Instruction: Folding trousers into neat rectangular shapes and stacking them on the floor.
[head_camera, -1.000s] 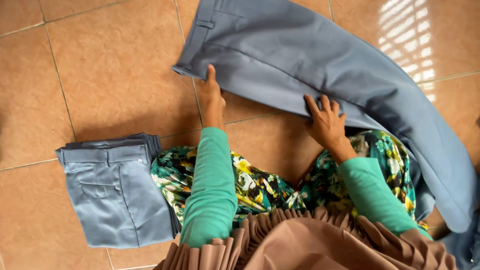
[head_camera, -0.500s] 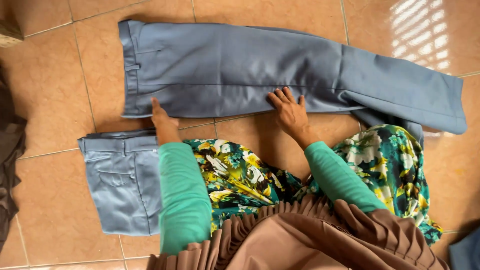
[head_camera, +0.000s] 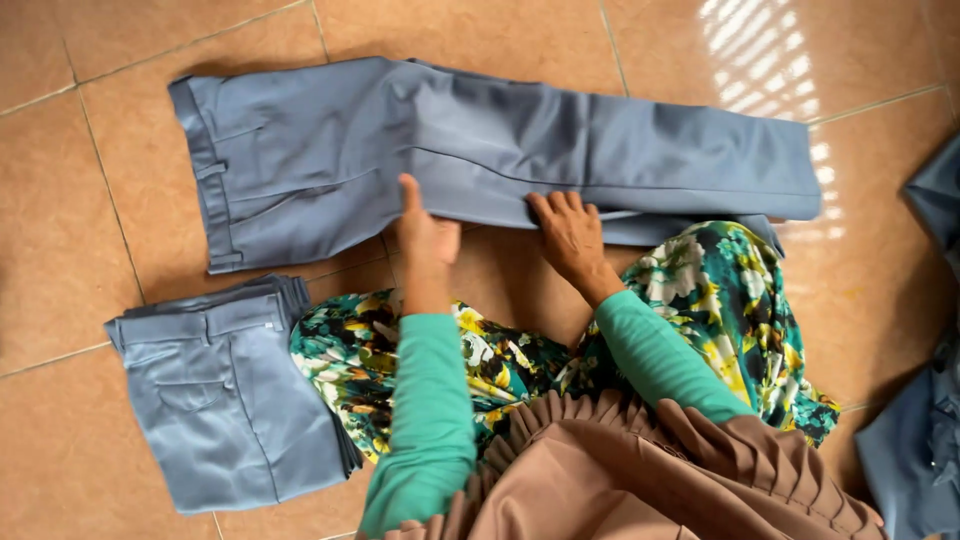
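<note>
On floor tiles (head_camera: 120, 90) | grey trousers (head_camera: 500, 150) under both hands' fingers (head_camera: 408, 195)

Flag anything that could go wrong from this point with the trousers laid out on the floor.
The lower leg of the grey-blue trousers lies partly under the floral skirt, so it may snag or crease. Both the left hand and right hand press only the near edge, so the far side could bunch.
</note>
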